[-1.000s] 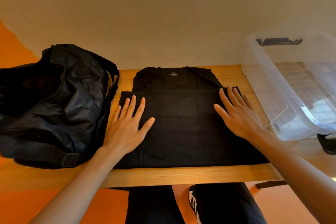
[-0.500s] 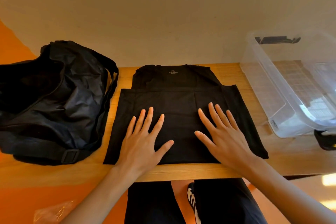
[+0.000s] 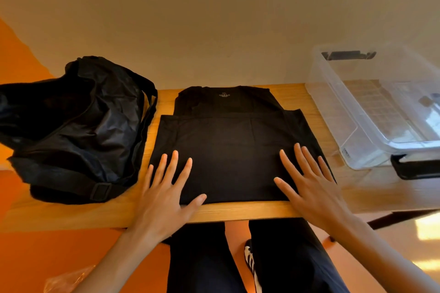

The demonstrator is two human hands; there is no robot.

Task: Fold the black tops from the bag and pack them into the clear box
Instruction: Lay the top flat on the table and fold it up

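The top (image 3: 233,150) lies part-folded mid-tabletop (image 3: 238,213), its hem at the 6 o'clock edge. A pull nearer could drag it off or rumple the fold. The left grip (image 3: 164,192) at 7 o'clock and the right grip (image 3: 312,188) at 5 o'clock press it, both spread flat, palms down. The box (image 3: 371,140) waits at 2 o'clock.

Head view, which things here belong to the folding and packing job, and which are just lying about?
Job: black top, black bag, clear box, left hand and right hand flat on the top, wooden table.
Lying about: crinkled plastic on the floor, striped shoe.
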